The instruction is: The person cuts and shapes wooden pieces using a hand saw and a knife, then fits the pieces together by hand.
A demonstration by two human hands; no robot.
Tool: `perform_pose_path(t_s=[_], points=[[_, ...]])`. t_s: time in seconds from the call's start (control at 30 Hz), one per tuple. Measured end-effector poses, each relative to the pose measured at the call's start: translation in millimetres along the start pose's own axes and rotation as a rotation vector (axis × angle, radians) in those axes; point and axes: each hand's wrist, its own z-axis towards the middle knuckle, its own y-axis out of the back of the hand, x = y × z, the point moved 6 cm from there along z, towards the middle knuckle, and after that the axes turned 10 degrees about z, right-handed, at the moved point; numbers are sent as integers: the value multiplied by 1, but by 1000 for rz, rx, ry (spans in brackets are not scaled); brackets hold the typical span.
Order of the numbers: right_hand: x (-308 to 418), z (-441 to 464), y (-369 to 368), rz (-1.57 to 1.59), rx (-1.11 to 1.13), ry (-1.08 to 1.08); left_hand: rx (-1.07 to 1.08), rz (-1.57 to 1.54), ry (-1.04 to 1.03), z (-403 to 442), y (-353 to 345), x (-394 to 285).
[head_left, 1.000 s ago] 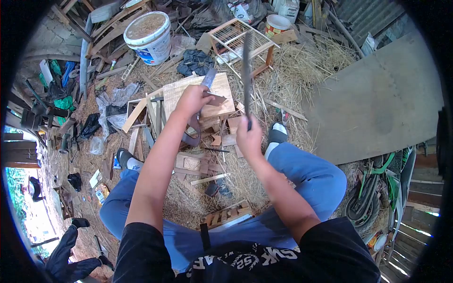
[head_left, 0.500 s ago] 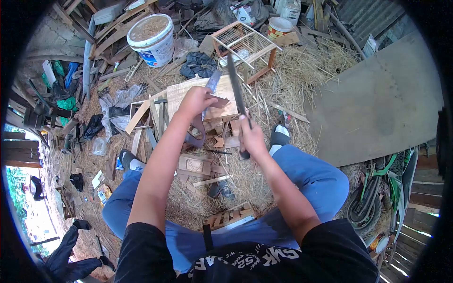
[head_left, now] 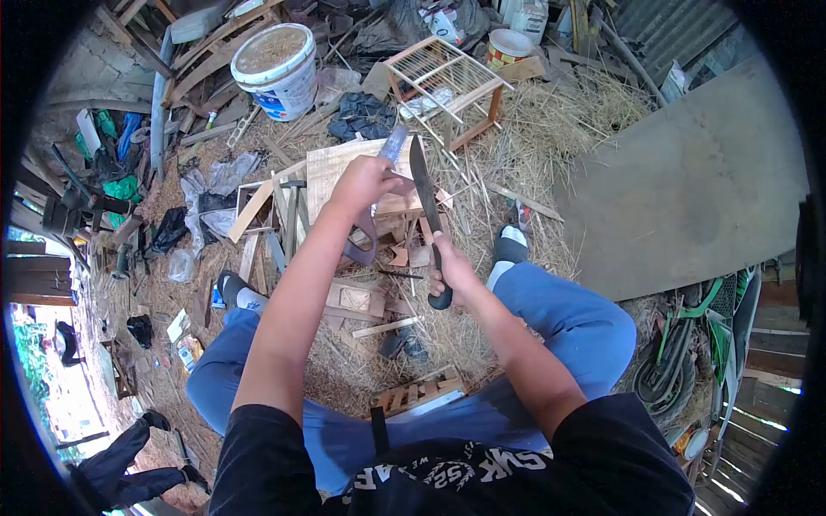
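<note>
My left hand (head_left: 363,182) grips a small brown wood piece (head_left: 397,182) over a pale wooden board (head_left: 327,165). In my right hand (head_left: 453,273) is the black handle of a machete (head_left: 424,185); its dark blade points up and away, with its edge beside the wood piece. Whether blade and wood touch cannot be made out. A handsaw (head_left: 365,241) lies on the board under my left hand, its blade tip showing beyond my fingers. A hammer (head_left: 293,198) rests left of the board.
A white bucket (head_left: 277,76) and a slatted wooden frame (head_left: 447,82) stand beyond the board. Wood scraps (head_left: 354,299) and straw cover the ground between my legs. A large flat sheet (head_left: 680,181) lies at right. Another person's legs (head_left: 120,460) show at lower left.
The machete has come down and toward me, its blade now beside the wood piece. My left hand keeps its hold. The other person's legs have shifted slightly.
</note>
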Motion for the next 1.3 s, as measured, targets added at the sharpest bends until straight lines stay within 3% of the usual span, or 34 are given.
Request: perform_pose_path(t_s=[0.17, 0.23, 0.3, 0.37, 0.4, 0.43, 0.5, 0.63, 0.67, 0.77, 0.8, 0.83, 0.9, 0.93, 0.97, 1.03, 1.1, 1.17, 1.23, 1.3], points=[[14, -2, 5, 157, 161, -166, 169, 14, 22, 18, 1, -7], [13, 0, 5, 467, 492, -288, 169, 0, -1, 20, -4, -8], [16, -7, -6, 527, 544, -294, 163, -9, -26, 22, -3, -10], [27, -19, -13, 166, 51, -111, 176, 42, -22, 21, 2, -9], [46, -34, -28, -81, -78, 143, 176, 45, -20, 21, 2, -7], [45, -29, -28, -80, -74, 140, 168, 64, -7, 20, 2, -4], [58, -22, -24, -267, -111, 476, 169, 82, 9, 15, -3, -1], [33, -9, -11, -546, -291, 747, 151, -17, 72, 13, 2, -4], [18, 5, -6, -563, -232, 392, 186, -82, 123, 12, 0, -3], [26, -1, -6, -374, -97, 283, 133, 8, 81, 13, 2, -5], [24, -9, -11, -104, -8, 94, 139, 5, 77, 12, -2, -1], [35, -10, -5, -102, -15, 95, 123, -16, 70, 11, -3, 4], [45, -21, -20, 173, 192, -178, 101, -39, 60, 14, 0, 3], [56, -29, -21, -33, -11, -26, 117, -8, 63, 14, 3, 2], [58, -36, -32, -34, -13, -26, 135, 23, 68, 13, 4, 2], [91, -48, -45, -247, -78, 444, 141, -3, 87, 13, 0, 7], [96, -50, -50, -204, -54, 540, 155, -31, 109, 11, -2, 10], [93, -43, -41, -311, -136, 863, 192, -52, 145, 10, -4, 12], [45, -14, -11, -407, -203, 874, 170, -41, 121, 9, -1, 9], [11, 7, 7, -898, -354, 731, 147, -29, 95, 7, -2, 3]])
